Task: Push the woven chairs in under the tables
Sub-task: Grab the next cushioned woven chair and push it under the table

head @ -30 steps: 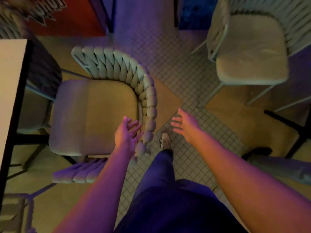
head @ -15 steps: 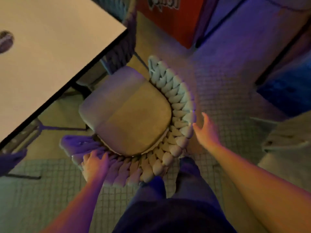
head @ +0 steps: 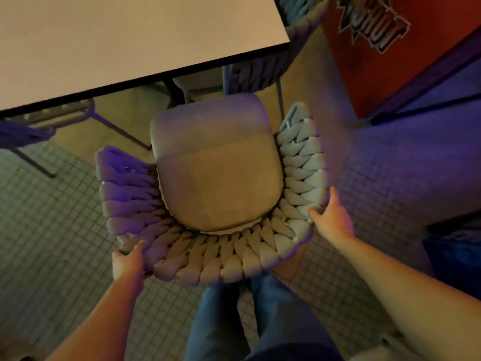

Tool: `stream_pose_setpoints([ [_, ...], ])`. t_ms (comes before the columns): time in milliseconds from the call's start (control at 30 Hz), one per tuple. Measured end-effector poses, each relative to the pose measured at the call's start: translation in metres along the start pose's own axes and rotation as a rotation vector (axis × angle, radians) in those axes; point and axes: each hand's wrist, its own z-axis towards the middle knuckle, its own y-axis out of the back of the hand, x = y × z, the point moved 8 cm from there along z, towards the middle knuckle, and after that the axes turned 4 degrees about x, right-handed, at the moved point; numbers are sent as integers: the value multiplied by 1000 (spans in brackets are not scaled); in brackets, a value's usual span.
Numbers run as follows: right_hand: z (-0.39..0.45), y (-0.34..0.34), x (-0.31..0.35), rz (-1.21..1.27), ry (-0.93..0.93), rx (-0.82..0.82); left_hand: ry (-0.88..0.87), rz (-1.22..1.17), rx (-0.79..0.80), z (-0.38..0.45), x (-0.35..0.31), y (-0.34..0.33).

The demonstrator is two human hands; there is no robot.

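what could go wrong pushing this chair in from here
The woven chair points toward the table corner rather than square to an edge, so its seat front may hit the dark table leg or the second chair already tucked there. The left hand and right hand wrap the backrest rim, so fingers could get pinched if the rim meets anything.

Count of things seen from the head camera.
One table [head: 130,35] at eleven o'clock; three woven chairs: centre [head: 218,178], one o'clock [head: 263,69], nine o'clock [head: 23,131]; two hands: left [head: 128,261], right [head: 333,220].
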Motion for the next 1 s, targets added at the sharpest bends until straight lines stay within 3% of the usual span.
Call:
stream_pose_setpoints([
  [133,22,-16,4,282,-49,19,6,-8,-8,9,0,5],
  [300,32,-8,5,449,-91,-142,2,16,64,25,-17,-1],
  [1000,0,-53,28,473,-84,-183,-31,4,105,58,-28,54],
])
